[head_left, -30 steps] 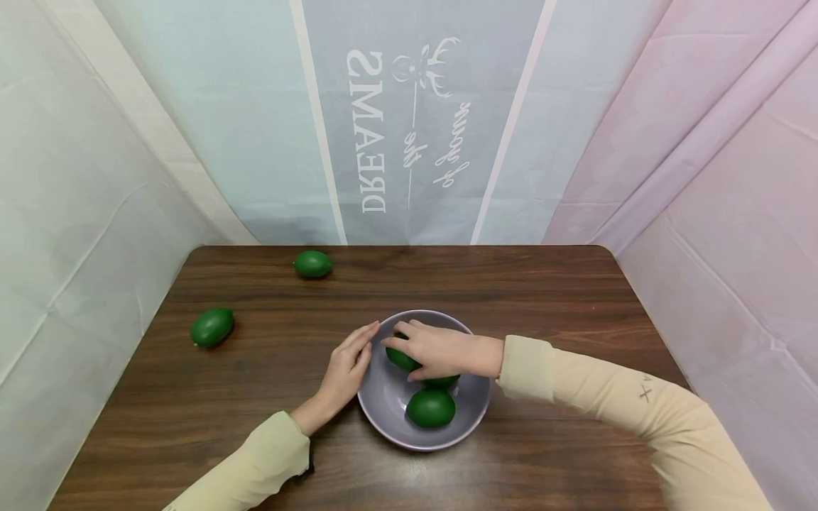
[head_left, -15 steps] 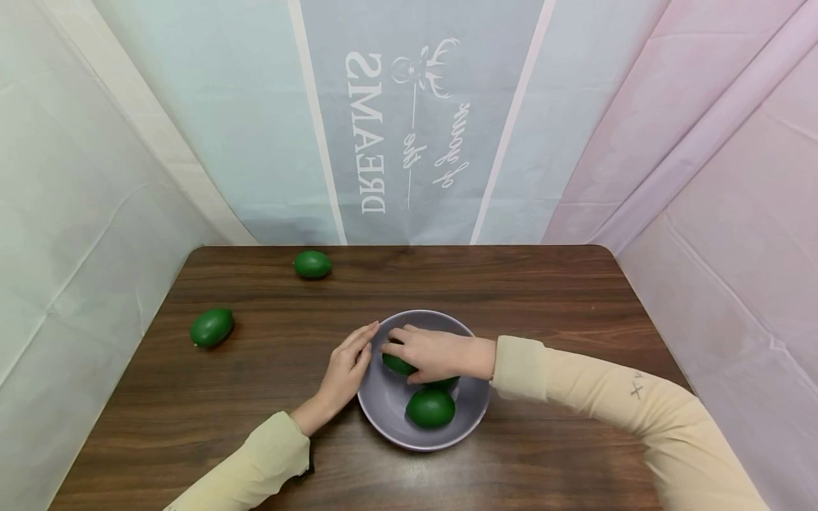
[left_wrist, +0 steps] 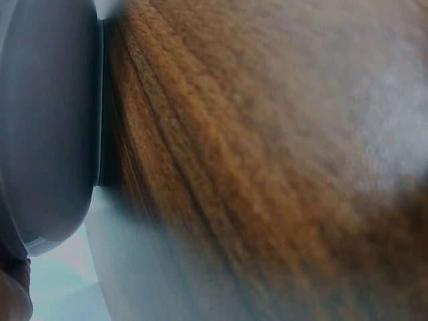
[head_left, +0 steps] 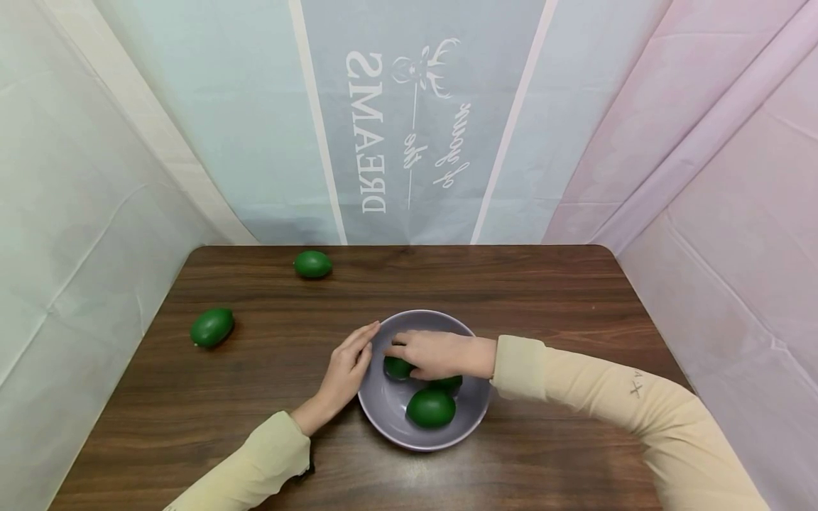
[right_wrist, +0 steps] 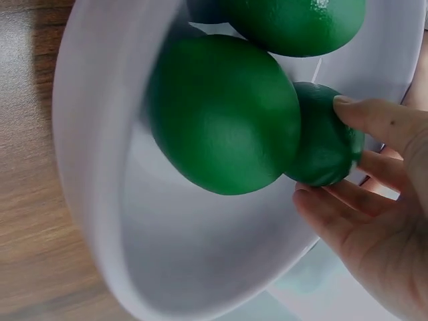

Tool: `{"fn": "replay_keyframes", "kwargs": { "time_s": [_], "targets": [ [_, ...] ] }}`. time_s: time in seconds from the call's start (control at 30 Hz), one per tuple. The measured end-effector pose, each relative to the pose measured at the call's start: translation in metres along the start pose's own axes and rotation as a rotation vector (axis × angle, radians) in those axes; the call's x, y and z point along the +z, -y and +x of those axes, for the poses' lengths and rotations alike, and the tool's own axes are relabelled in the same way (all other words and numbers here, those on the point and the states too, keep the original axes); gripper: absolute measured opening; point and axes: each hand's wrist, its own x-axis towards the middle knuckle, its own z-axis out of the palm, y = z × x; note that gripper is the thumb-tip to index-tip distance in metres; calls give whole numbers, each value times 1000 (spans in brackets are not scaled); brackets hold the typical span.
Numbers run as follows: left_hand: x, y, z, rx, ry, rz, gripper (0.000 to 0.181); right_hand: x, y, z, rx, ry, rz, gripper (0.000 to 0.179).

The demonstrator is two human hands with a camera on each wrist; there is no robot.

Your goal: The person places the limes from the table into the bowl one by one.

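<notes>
A grey-purple bowl [head_left: 383, 419] on the wooden table contains 3 green limes. My right hand [head_left: 437, 353] reaches into it, thumb and fingers around the leftmost lime [head_left: 397, 367], which lies low beside the bowl's inner wall. In the right wrist view the thumb [right_wrist: 364, 117] rests on one side of this lime [right_wrist: 324, 144], with fingertips at the other. A second lime [head_left: 449, 384] is partly hidden under my right hand; the front lime [head_left: 431, 408] is fully visible. My left hand [head_left: 345, 365] lies with extended fingers against the bowl's left rim.
Two more limes lie on the table [head_left: 543, 298]: one near the back edge [head_left: 312, 264], another at the left [head_left: 212, 327]. Pale fabric [head_left: 255, 106] hangs behind the table, with further sheets at both sides.
The lime in my right hand has moved down and slightly left, lower into the bowl. The fingers now sit higher over it. My left hand has stayed at the rim.
</notes>
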Motion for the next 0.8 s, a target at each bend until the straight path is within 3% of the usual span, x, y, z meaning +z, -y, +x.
{"fn": "replay_keyframes", "kwargs": {
  "time_s": [0.33, 0.8],
  "targets": [
    [1, 2, -1, -7, 7, -1, 34, -4, -6, -11, 53, -29, 26, 51],
    [2, 4, -2, 20, -15, 3, 33, -1, -20, -30, 74, -138, 99, 39]
  ]
}}
